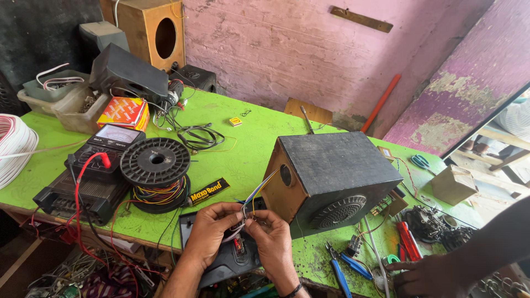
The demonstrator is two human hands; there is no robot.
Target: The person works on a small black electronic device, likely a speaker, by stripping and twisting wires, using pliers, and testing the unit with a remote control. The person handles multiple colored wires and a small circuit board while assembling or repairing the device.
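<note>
Thin wires [251,201] run from the hole in the side of the black speaker box [331,185] to the front table edge, where the left hand [212,229] and right hand [270,240] pinch their bare ends between fingertips. They look light, limp and easily snapped, best held by the insulation near the tips. The green table [243,154] is cluttered, from a wire spool [155,165] at left to another person's hand [425,276] at right, under pink walls.
</note>
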